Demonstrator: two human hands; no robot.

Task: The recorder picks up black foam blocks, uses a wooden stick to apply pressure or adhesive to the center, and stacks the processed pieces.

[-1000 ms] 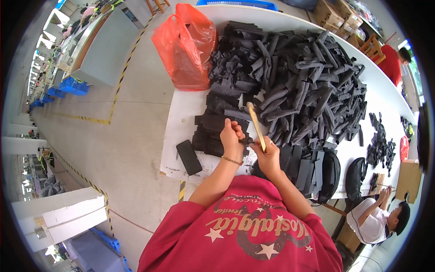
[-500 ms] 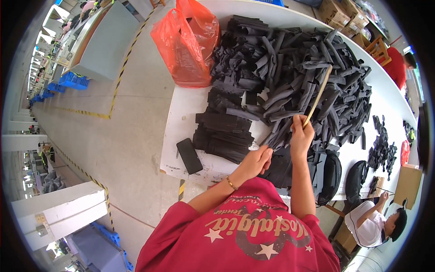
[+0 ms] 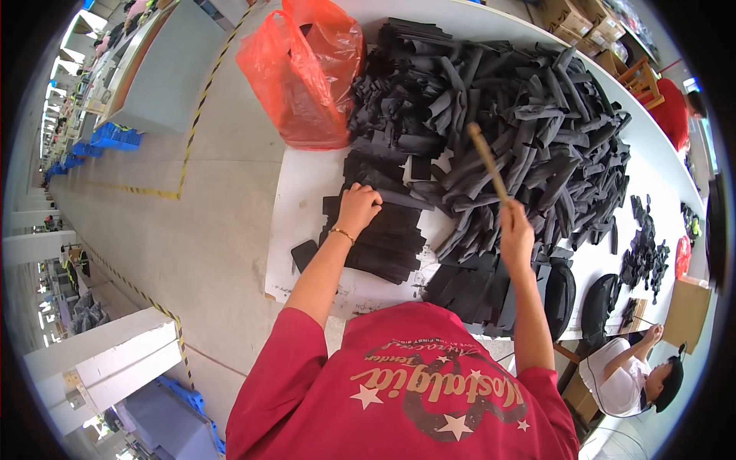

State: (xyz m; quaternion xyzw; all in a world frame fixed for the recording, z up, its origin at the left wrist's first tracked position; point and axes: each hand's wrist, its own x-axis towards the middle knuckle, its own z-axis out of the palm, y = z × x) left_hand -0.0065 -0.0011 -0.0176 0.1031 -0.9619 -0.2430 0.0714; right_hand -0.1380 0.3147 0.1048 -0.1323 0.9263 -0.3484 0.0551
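Observation:
My left hand (image 3: 359, 208) rests over a flat stack of black fabric pieces (image 3: 387, 249), its fingers curled down and together. Whether a piece is pinched in them is hidden. In my right hand (image 3: 517, 239) is a slim wooden stick (image 3: 491, 162), gripped near its lower end and slanting up to the left. The stick stands over a large heap of black folded fabric strips (image 3: 563, 130). Between my forearms, at the table's near edge, lie more flat black pieces (image 3: 464, 291).
A red plastic bag (image 3: 310, 84) stands at the table's far left corner. My left forearm partly covers a black phone (image 3: 304, 254). Black curved padded pieces (image 3: 598, 303) lie to the right. A co-worker in white (image 3: 621, 376) sits at the right; another person in red (image 3: 669, 115) is farther back.
My left hand has moved from beside the right hand, up and left onto the flat stack. The right hand has lowered slightly, and its stick has swung from leaning right to leaning left.

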